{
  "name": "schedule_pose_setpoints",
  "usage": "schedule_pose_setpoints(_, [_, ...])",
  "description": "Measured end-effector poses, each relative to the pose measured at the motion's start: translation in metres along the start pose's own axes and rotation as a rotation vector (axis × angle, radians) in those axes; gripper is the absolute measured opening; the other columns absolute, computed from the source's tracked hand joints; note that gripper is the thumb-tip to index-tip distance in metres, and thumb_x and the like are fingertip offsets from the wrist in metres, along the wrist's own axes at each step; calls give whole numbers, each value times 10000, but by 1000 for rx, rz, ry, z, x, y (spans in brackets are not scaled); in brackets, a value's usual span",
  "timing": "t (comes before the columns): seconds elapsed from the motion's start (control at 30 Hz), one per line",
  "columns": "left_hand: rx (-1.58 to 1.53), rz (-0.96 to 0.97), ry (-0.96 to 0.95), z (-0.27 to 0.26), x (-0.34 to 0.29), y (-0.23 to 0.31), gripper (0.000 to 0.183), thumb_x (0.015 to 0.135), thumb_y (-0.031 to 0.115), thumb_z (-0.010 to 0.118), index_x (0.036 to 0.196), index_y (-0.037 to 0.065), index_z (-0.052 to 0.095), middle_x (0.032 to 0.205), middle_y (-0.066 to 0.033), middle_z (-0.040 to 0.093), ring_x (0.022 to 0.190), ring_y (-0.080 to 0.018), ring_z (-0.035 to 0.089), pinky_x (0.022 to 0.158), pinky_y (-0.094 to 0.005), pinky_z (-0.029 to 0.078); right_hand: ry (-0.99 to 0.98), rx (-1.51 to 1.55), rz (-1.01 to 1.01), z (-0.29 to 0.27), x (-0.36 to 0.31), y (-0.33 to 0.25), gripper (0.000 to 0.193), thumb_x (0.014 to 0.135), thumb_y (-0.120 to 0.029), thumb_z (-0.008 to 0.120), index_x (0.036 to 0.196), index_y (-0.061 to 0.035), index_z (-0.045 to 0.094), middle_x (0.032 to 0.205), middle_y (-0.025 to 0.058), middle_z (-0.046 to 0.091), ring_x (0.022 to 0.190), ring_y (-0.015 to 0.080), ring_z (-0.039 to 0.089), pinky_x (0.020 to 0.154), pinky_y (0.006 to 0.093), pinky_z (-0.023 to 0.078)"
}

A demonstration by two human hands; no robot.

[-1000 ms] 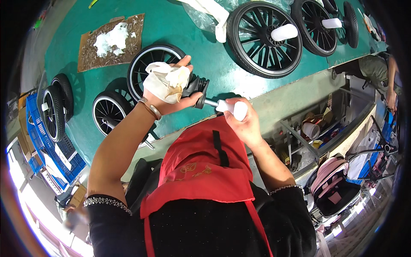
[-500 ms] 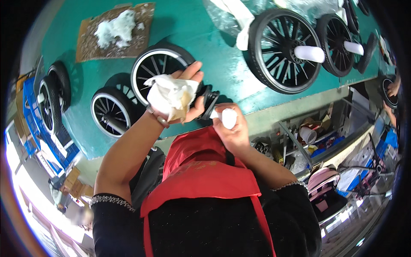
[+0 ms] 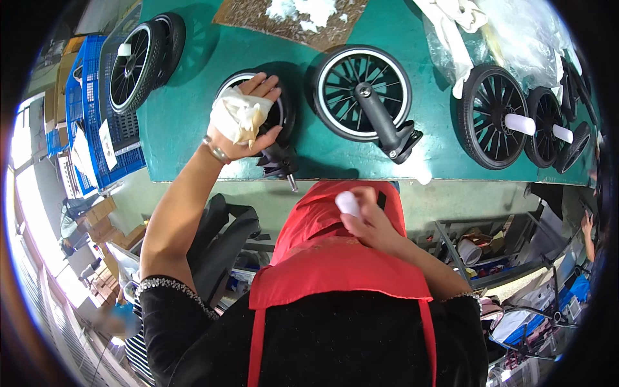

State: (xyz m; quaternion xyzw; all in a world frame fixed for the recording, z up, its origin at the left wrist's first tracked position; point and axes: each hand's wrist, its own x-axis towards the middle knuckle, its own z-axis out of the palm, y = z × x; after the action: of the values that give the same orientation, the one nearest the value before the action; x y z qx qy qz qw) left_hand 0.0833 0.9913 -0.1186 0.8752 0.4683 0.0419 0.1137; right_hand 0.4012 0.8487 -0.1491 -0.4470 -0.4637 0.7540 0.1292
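My left hand (image 3: 242, 118) lies palm down over a small black wheel (image 3: 288, 113) on the green table, with fingers stretched and thumb apart. A crumpled, stained white cloth (image 3: 237, 116) covers the back of it. Below the thumb, a dark fork (image 3: 278, 161) with a metal pin juts past the table's near edge. My right hand (image 3: 369, 222), slightly blurred, is in front of the red apron and grips a white cylinder (image 3: 347, 204). To the right of my left hand lies another spoked wheel (image 3: 329, 122) with a white-edged rim and a grey fork (image 3: 378, 122) across it.
Upright wheels (image 3: 493, 145) with white cylinders on their hubs stand at the right, near clear plastic wrap (image 3: 522, 48). More wheels (image 3: 138, 68) stand at the left beside a blue crate (image 3: 97, 145). Cardboard (image 3: 255, 22) with white fluff lies at the back. Another person's hand (image 3: 587, 224) shows far right.
My left hand has shifted from the larger wheel to the smaller one on its left. My right hand has drawn back from the fork toward the apron, still gripping the white cylinder.
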Motion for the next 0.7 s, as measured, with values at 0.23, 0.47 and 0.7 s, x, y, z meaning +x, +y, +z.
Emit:
schedule_pose_setpoints(0.23, [-158,-13,145,32,-2,-11,589,737,230,605,1282,18,540,1382,-168,505,1310,-351,432,1080,-439,344,-33,198,54,58,48,10,410,971,-274,571,1213,6,394,1074,142,567,950,212,588,816,341,482])
schedule_pose_setpoints(0.47, [-213,7,282,47,-7,-19,592,684,182,579,1264,62,569,1388,-78,511,1316,-277,429,1023,-389,397,42,291,-30,86,59,31,350,980,-215,574,1191,-5,391,1024,85,541,837,119,545,721,281,492])
schedule_pose_setpoints(0.7, [-232,-42,323,49,-11,-17,617,634,136,555,1245,58,596,1400,-74,510,1342,-266,425,1007,-391,403,127,499,66,94,64,19,270,988,-192,558,1130,-21,405,956,63,566,754,82,526,649,233,465])
